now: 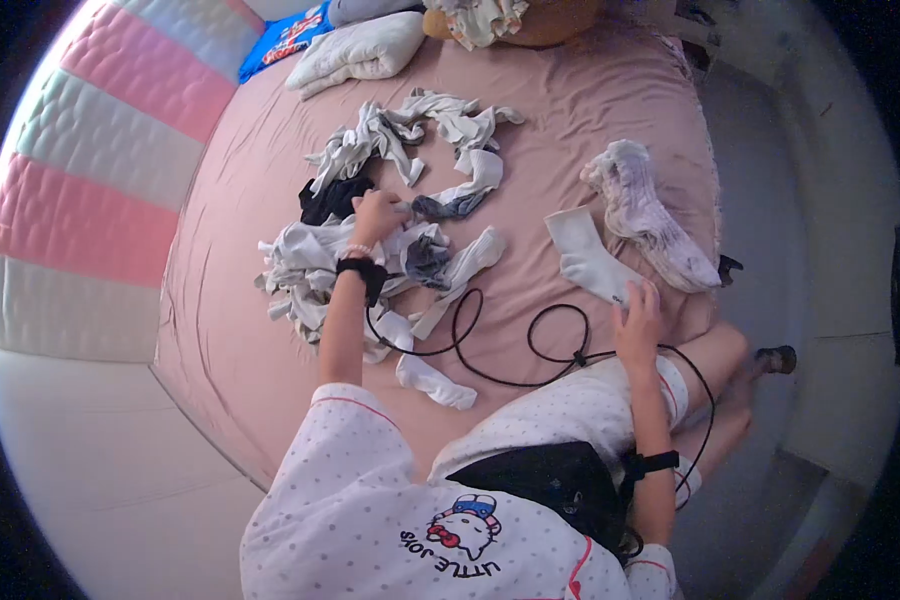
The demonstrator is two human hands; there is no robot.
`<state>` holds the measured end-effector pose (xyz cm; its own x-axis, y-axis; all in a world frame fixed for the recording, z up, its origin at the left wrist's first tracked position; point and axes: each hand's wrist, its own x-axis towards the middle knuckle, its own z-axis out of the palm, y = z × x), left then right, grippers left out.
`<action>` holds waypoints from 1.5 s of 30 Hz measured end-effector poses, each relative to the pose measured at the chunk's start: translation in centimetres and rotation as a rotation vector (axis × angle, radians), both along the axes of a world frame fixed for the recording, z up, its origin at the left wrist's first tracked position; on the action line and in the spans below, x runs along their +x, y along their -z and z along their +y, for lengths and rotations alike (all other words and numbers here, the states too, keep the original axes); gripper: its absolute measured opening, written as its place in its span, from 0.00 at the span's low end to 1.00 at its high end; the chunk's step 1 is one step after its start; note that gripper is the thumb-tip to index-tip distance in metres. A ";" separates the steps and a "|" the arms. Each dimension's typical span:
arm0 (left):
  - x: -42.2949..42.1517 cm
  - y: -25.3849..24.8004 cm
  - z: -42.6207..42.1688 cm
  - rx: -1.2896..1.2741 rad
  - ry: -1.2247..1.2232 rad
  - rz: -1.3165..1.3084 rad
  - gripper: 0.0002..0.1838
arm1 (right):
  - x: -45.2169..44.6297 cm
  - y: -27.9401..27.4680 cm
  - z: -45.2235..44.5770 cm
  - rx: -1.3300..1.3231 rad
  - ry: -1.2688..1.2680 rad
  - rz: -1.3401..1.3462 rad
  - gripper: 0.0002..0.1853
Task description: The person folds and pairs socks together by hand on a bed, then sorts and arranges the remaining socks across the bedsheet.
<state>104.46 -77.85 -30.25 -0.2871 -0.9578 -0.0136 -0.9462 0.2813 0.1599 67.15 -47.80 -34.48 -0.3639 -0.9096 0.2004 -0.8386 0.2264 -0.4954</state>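
Note:
My left hand [378, 217] reaches into a loose heap of socks, beside a black sock [332, 199] and above white ones [305, 250]; its fingers are bent, and whatever they grip is too small to make out. My right hand [638, 318] rests at the toe end of a white sock [582, 252] that lies flat on the pink sheet [530, 270]. Right of that sock is a stack of whitish socks [645, 215]. A grey-and-white sock [428, 258] lies in the heap near my left hand, and more pale socks [370, 135] curve round above it.
A black cable [457, 345] loops over the sheet to a black bag [540, 490] on my lap. At the far edge are a folded white quilt [360, 52] and a blue package [285, 42]. A padded pink-and-white panel [90, 200] stands on the left.

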 end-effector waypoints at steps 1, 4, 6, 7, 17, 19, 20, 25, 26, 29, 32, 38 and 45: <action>-0.4 -1.5 0.3 -0.052 0.027 0.072 0.20 | -0.1 0.2 0.0 0.042 0.011 -0.026 0.24; 0.2 -3.3 0.3 -0.150 0.065 0.357 0.19 | 0.1 0.1 -0.2 0.028 0.059 -0.032 0.23; 1.2 -3.6 0.4 -0.172 0.022 0.790 0.16 | 0.2 -0.5 -0.2 0.034 0.039 -0.061 0.22; 0.6 -6.1 1.8 -0.237 0.022 0.707 0.15 | 0.3 -0.7 -0.2 0.038 0.023 -0.087 0.21; 1.3 -10.7 3.4 -0.232 -0.224 1.378 0.06 | -0.3 1.2 0.4 -0.174 0.002 -0.047 0.15; 3.4 -10.3 2.6 -0.332 -0.393 1.476 0.08 | -0.4 0.8 0.6 -0.045 -0.001 -0.123 0.17; 5.5 -9.2 1.5 -0.335 -0.394 1.476 0.08 | -0.4 0.6 0.6 -0.046 -0.004 -0.124 0.17; 16.3 -2.9 -1.6 -0.283 -0.557 1.714 0.16 | -0.1 0.5 0.5 -0.153 -0.048 -0.142 0.15; 18.3 -1.4 -1.3 -0.274 -0.521 1.353 0.20 | 0.0 0.5 0.5 -0.155 -0.051 -0.144 0.15; 12.4 -4.3 7.0 -0.418 -0.573 0.408 0.42 | 0.0 0.5 0.7 -0.107 -0.033 -0.099 0.15; 11.1 -3.5 12.8 -0.441 -0.347 0.141 0.47 | -0.2 0.8 0.8 -0.066 -0.064 -0.098 0.15; 15.1 -2.6 18.7 -0.078 -0.511 -0.045 0.54 | -0.4 0.9 0.8 -0.039 -0.089 -0.063 0.16; 21.9 1.7 21.4 -0.119 -0.582 0.369 0.55 | -0.7 1.6 1.1 -0.021 -0.095 -0.047 0.17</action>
